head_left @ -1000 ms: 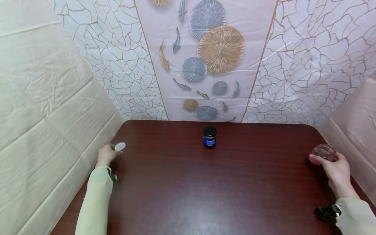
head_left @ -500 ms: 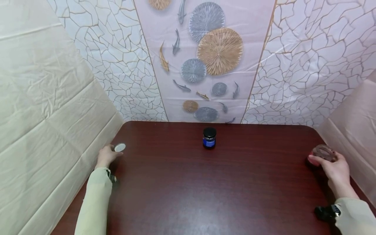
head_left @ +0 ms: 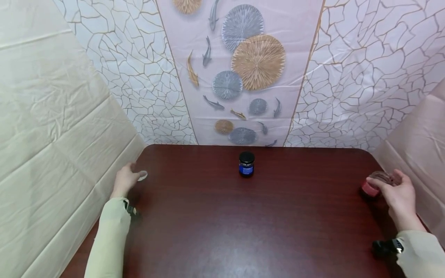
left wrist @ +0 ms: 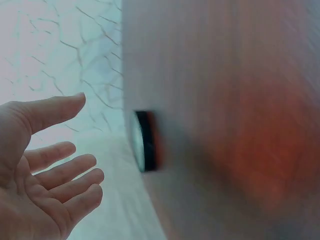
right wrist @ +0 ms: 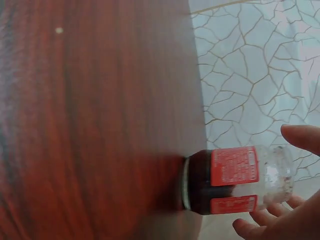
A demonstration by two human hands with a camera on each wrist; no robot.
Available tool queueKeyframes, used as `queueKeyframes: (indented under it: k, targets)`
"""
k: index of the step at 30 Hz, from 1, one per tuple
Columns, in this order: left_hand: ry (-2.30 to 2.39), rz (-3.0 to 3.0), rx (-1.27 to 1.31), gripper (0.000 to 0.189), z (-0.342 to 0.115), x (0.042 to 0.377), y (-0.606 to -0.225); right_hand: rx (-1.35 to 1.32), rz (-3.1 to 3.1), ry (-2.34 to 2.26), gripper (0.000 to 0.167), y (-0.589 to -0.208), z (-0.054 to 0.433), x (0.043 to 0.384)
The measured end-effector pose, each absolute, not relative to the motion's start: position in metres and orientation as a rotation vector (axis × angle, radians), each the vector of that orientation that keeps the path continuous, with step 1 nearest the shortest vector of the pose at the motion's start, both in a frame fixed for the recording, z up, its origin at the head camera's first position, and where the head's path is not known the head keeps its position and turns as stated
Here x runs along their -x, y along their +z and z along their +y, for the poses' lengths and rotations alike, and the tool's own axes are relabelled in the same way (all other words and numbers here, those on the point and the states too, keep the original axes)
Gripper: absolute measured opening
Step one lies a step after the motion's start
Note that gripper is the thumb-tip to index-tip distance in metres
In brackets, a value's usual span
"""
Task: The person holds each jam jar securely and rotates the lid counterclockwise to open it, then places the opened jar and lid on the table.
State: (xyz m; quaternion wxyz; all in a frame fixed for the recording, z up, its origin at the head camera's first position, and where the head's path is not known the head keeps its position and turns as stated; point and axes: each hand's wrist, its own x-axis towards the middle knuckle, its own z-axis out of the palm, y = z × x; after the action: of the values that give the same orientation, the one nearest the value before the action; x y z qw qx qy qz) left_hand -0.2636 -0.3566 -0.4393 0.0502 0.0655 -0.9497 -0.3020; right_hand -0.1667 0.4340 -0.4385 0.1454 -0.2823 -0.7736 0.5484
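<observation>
1. Handling the red-labelled jar well, I'd say, means moving the right hand straight in or straight out; a sideways nudge from thumb or fingertip could tip the glass.
2. The jar's at the far right of the table, standing with its dark contents low and its clear glass end up.
3. And look at that right hand: thumb and fingers spread either side of the glass, no firm grip on show. The thumb has a visible gap; whether the fingers behind graze the jar, I cannot tell.
4. Over to the left edge, the black-rimmed lid sits just beside the left hand, white face up. Blur hides whether it lies wholly flat on the wood.
5. That left hand is spread as well, thumb well off the fingers, palm bare, pinching nothing. Good practice here, as I judge it: lift clear of the thin rim so the lid doesn't skid over the edge.
6. What a stretch! Both arms reach forward and wide, the pale left sleeve running along the table's side, the right sleeve low in the corner, wrist raised behind the jar.
</observation>
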Motion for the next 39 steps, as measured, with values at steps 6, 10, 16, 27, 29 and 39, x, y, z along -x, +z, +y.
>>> queueKeyframes:
  k: [6,10,16,27,29,39]
  targets:
    - [-0.914,-2.843,-0.159,0.073,-0.340,0.266,-0.425,0.873,-2.148,1.564,0.093,-0.424,0.430,0.165]
    - [-0.922,-2.798,-0.120,0.070,-0.329,0.265,-0.417,0.876,-2.104,1.534,0.092,-0.414,0.429,0.167]
    - [-0.914,-2.760,-0.067,0.066,-0.314,0.263,-0.409,0.830,-2.124,1.479,0.093,-0.403,0.422,0.167]
    - [-1.011,-2.732,-0.006,0.064,-0.287,0.259,-0.419,0.626,-2.221,1.455,0.091,-0.396,0.399,0.166]
    - [-0.995,-2.731,0.008,0.064,-0.283,0.258,-0.421,0.597,-2.230,1.445,0.091,-0.396,0.396,0.168]
    - [-1.025,-2.759,0.054,0.063,-0.263,0.253,-0.427,0.546,-2.310,1.388,0.091,-0.404,0.382,0.176]
